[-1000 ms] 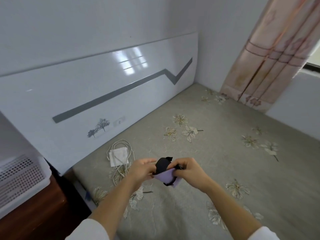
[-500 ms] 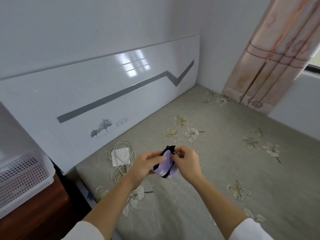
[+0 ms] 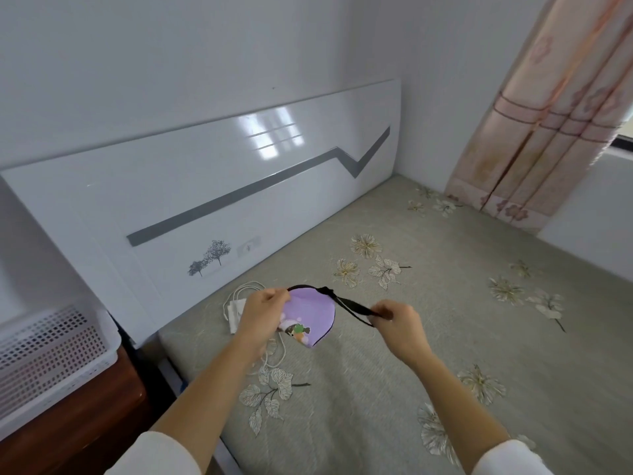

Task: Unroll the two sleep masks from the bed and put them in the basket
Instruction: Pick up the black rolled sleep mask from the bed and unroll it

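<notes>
A purple sleep mask (image 3: pixel 310 313) with black trim and a small cartoon print hangs in the air above the bed (image 3: pixel 428 337), partly unfolded. My left hand (image 3: pixel 262 311) pinches its left edge. My right hand (image 3: pixel 399 320) grips the black elastic strap (image 3: pixel 352 308), which is stretched out to the right. The white perforated basket (image 3: pixel 51 351) stands at the far left on a brown wooden nightstand (image 3: pixel 85 426). I see no second sleep mask.
A white charger with a coiled cable (image 3: pixel 239 310) lies on the bed near the glossy white headboard (image 3: pixel 205 200), partly behind my left hand. A pink curtain (image 3: pixel 555 125) hangs at the back right. The bedspread is grey-green with flower prints.
The mask was a rolled black-and-purple bundle between both hands. Now it is spread open, and my right hand has pulled the strap out to the right.
</notes>
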A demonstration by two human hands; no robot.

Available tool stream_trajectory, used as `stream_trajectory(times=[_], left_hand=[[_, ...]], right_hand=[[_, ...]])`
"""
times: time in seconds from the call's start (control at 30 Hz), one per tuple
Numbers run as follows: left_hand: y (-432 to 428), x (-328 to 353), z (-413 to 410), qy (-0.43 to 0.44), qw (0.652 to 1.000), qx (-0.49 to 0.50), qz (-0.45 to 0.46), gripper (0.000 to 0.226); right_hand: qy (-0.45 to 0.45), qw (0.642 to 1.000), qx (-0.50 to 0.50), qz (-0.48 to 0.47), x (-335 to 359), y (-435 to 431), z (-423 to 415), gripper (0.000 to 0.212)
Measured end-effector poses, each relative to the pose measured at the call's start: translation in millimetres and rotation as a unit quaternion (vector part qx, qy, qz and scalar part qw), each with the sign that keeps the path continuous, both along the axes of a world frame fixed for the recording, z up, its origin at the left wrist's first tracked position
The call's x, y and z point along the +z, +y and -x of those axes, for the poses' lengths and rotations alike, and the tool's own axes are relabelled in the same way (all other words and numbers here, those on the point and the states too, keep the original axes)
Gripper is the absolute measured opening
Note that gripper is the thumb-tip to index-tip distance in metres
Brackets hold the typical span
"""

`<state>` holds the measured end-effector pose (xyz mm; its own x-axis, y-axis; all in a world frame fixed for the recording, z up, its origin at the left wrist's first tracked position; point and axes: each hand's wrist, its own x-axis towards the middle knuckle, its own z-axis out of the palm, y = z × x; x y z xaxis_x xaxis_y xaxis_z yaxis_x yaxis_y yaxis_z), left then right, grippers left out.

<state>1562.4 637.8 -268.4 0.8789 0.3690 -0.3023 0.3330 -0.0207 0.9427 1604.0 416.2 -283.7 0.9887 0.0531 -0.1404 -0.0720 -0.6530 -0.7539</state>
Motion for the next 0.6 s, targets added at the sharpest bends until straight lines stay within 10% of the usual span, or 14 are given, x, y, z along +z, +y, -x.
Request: stream_trajectory(times=[0.13, 0.33, 0.4, 0.5, 0.6], left_hand=[[15.0, 7.4, 1.6, -0.017, 0.993, -0.068, -0.09, 0.018], [12.0, 10.2, 6.7, -0.073, 0.968, -0.183, -0.157, 0.023], [8.4, 3.4, 7.3, -0.08, 0.959, -0.201, -0.182, 0.023], [7.5, -1.6, 7.3, -0.086, 0.951, -0.192, -0.226, 0.024], [7.5, 5.1, 8.1, -0.126, 0.952, -0.14, -0.243, 0.022]], right_hand=[[0.135, 0.883, -0.031, -0.448, 31.4, -7.8, -3.7, 0.021], [0.151, 0.701, -0.049, -0.696, 70.4, 3.7, -4.8, 0.023], [0.128, 0.78, -0.035, -0.612, 75.1, 10.7, -10.5, 0.02], [-0.04, 0.997, -0.005, -0.067, 67.2, 17.0, -18.6, 0.016], [-0.137, 0.922, 0.077, 0.353, 60.2, 11.9, -19.5, 0.017]])
